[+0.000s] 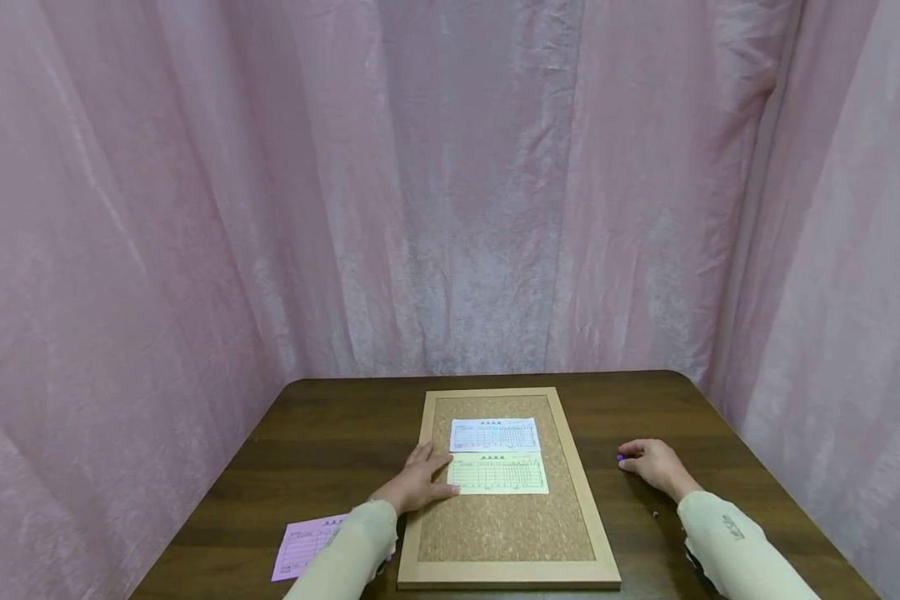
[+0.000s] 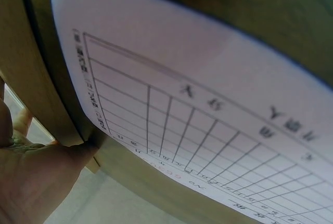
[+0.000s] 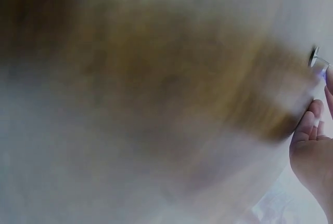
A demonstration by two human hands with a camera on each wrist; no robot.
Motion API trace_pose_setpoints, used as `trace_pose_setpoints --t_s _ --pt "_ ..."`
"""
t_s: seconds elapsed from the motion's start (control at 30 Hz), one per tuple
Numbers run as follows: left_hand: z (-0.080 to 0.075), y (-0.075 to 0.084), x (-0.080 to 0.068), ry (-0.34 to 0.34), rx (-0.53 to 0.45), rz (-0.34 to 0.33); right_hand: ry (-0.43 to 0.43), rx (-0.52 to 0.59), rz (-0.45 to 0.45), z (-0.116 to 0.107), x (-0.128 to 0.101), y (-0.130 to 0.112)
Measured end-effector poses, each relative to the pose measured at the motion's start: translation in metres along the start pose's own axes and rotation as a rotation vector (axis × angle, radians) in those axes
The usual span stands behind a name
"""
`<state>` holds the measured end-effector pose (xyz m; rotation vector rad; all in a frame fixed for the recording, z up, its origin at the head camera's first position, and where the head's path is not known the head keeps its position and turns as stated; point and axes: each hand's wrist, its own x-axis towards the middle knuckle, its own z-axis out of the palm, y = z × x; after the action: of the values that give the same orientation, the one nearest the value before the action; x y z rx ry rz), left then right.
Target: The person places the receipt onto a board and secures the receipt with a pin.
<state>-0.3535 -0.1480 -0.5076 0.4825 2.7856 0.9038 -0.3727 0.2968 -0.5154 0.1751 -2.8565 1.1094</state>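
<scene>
My left hand (image 1: 418, 481) rests at the left side of the corkboard (image 1: 506, 533), fingers spread and lying over the left edge of a pale green printed slip (image 1: 498, 475). Directly above that slip on the cork lies a pale blue slip (image 1: 495, 435). Off to the right of the board, my right hand (image 1: 654, 463) pinches a small purple push pin (image 1: 620, 457) between thumb and fingertips, low over the table. The right wrist view is blurred, with the hand (image 3: 315, 154) at its right edge.
A purple printed slip (image 1: 307, 543) lies on the dark wooden table (image 1: 330, 433) left of the board, partly under the left sleeve. Near the right wrist is a tiny metallic object (image 1: 655, 514). Pink curtains (image 1: 480, 208) hang behind and beside the table.
</scene>
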Motion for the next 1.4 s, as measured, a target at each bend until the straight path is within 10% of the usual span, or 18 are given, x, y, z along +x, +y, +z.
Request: trace_pose_setpoints --t_s 1.4 --pt "0.0 0.002 -0.002 0.001 -0.009 -0.013 0.101 -0.119 0.02 0.002 0.001 -0.002"
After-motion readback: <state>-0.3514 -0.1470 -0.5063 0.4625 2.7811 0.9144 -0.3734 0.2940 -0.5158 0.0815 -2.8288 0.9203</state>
